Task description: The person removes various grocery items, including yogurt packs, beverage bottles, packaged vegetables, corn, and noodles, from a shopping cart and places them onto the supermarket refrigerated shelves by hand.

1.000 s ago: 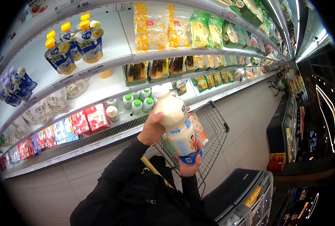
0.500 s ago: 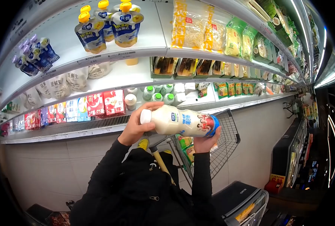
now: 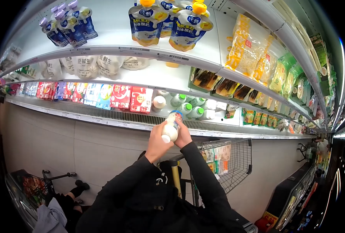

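Observation:
Both my hands hold a white plastic bottle [image 3: 170, 131] of what looks like a milk drink, in front of the lowest shelf. Its white cap points down toward me, and its blue base faces the shelf. My left hand [image 3: 157, 142] wraps the left side near the cap. On the other side, my right hand [image 3: 183, 134] grips the bottle, and most of the printed label is hidden. Just beyond, a similar white-capped bottle [image 3: 159, 103] and several green-capped bottles [image 3: 186, 108] stand on the lowest shelf.
A wire shopping cart [image 3: 236, 165] with packaged goods stands to my right. Red cartons [image 3: 121, 96] line the low shelf. Yogurt pouches [image 3: 188, 29] sit on the top shelf, with bagged noodle-like food [image 3: 245, 48] beside them. Another person [image 3: 56, 217] with a cart is at lower left.
The bottle has turned from lying sideways to pointing its base at the shelf. My hands have come closer together around it. The view has shifted left, showing another person.

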`<control>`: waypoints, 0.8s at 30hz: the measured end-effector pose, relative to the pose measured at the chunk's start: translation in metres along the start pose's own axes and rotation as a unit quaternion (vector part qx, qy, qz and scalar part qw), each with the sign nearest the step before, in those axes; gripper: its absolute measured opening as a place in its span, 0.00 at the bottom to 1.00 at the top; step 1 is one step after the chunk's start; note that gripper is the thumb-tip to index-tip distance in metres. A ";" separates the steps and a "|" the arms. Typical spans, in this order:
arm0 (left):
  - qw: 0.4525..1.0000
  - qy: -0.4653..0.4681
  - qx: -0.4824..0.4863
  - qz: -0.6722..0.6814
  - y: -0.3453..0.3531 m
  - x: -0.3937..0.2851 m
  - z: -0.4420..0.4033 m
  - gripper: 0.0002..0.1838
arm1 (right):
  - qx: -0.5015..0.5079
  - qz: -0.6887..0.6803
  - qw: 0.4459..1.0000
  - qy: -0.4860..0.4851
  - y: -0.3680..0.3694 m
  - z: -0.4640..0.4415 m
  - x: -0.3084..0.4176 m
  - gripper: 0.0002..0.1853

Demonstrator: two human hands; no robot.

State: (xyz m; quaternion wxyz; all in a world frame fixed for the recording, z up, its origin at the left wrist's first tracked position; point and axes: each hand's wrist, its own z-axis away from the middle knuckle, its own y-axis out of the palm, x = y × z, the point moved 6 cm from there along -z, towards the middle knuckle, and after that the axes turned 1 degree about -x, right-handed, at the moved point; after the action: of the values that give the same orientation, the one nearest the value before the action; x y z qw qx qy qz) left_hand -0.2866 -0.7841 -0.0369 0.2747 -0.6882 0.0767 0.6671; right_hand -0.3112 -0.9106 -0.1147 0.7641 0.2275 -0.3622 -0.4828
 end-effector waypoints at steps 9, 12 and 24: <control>0.982 -0.173 -0.057 -0.048 0.051 0.150 -0.016 0.44 | -0.086 0.162 0.975 0.126 -0.069 -0.076 -0.046 0.18; 0.979 -0.188 -0.054 -0.055 0.070 0.160 -0.029 0.44 | -0.104 0.213 0.968 0.078 -0.093 -0.094 -0.039 0.18; 0.973 -0.177 -0.044 0.143 0.110 0.225 -0.105 0.47 | -0.125 0.148 0.979 -0.055 -0.141 -0.171 0.002 0.30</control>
State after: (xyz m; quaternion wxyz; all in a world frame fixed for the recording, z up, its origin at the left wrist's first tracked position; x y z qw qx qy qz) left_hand -0.2246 -0.8676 -0.2879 0.1554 -0.5523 0.0945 0.8135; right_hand -0.2592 -0.9732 -0.3210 0.8283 0.0467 -0.3704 -0.4179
